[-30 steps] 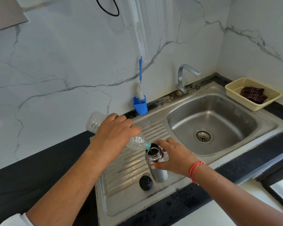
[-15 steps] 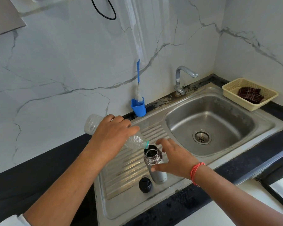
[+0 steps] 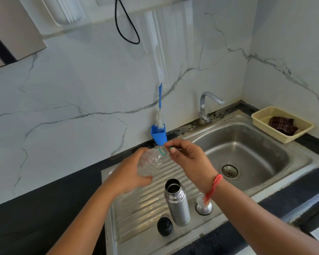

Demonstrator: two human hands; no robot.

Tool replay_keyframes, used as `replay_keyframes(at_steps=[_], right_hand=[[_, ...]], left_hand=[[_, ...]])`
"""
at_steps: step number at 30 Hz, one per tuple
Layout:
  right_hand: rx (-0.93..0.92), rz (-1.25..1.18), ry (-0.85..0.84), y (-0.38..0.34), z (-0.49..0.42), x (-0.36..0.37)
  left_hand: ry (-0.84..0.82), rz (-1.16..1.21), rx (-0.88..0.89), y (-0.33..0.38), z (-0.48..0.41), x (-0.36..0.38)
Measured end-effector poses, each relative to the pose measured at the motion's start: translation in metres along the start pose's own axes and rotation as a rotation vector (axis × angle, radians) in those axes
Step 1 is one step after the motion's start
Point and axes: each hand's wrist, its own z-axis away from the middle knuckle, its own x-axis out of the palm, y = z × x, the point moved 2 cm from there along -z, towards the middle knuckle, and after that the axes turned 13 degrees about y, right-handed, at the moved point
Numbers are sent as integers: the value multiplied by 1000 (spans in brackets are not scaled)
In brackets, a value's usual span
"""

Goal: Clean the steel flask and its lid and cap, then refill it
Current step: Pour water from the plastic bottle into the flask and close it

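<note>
much free room over the wide sink, deep part open at right, front edge of drainboard close by. upright and open on the drainboard: steel flask, probably refilled. up behind it, plastic bottle, gripped around by left hand, pinched at the mouth by right hand. left to fit: steel cap, black lid.

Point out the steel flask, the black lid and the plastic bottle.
steel flask [image 3: 179, 208]: head view, middle of its body wall.
black lid [image 3: 164, 226]: head view, its top face.
plastic bottle [image 3: 150, 162]: head view, its clear crumpled body.
</note>
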Motion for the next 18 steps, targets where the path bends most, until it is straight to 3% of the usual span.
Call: replay_keyframes(at_steps=[9, 13, 18], right_hand=[[-89, -187, -69, -12, -13, 28], [-230, 185, -92, -14, -18, 23], [-336, 382, -206, -21, -26, 18]], left_hand=[[57, 177, -45, 1, 2, 2], [50, 203, -52, -5, 3, -1], [52, 243, -61, -11, 1, -3]])
